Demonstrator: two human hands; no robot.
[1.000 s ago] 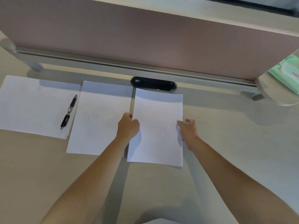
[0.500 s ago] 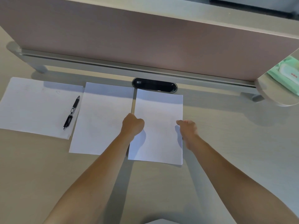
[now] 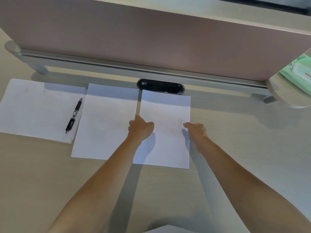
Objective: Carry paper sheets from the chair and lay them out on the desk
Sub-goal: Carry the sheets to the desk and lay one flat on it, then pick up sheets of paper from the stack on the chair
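Three white paper lots lie side by side on the beige desk (image 3: 235,148). The right sheet (image 3: 165,111) lies just below the black cable port. My left hand (image 3: 140,126) grips its left edge with curled fingers. My right hand (image 3: 196,130) pinches its right edge, thumb on top. The middle sheet (image 3: 104,121) lies flat beside it, a narrow gap between them. At the far left is a thin stack of sheets (image 3: 33,108) with a black pen (image 3: 74,115) on its right side. The chair is out of view.
A pink divider panel (image 3: 151,39) on a grey rail closes the back of the desk. A black oval cable port (image 3: 159,86) sits under it. A green wipes pack (image 3: 299,71) lies at the far right. A white edge (image 3: 165,228) shows at the bottom.
The right sheet has stayed in about the same place. My left hand's fingers have curled tighter on its edge, and my right hand's spread fingers have drawn together.
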